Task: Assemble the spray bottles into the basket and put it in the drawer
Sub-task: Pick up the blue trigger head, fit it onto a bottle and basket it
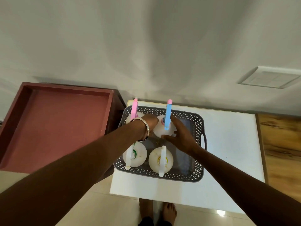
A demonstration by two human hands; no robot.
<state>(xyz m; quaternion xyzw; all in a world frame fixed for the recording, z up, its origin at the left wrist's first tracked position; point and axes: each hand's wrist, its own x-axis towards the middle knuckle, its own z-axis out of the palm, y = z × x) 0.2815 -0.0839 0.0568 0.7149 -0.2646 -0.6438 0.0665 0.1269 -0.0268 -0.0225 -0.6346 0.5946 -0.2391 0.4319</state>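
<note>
A grey lattice basket (197,121) stands on a small white table (231,144). Several white spray bottles stand upright in it. One with a pink sprayer (134,108) is at the far left, one with a blue sprayer (167,118) at the far middle. Two with white sprayers are nearer: one with a green collar (138,154), one with a yellow collar (160,159). My left hand (150,123), with a bangle on the wrist, and my right hand (180,136) hold the blue-sprayer bottle from both sides. The basket's right half holds no bottle.
A reddish-brown open drawer (61,123) sits left of the table, its inside bare. A white wall rises behind, with a switch plate (268,77) at the right. A wooden surface (281,147) borders the table's right. My bare feet (158,211) stand on the tiled floor.
</note>
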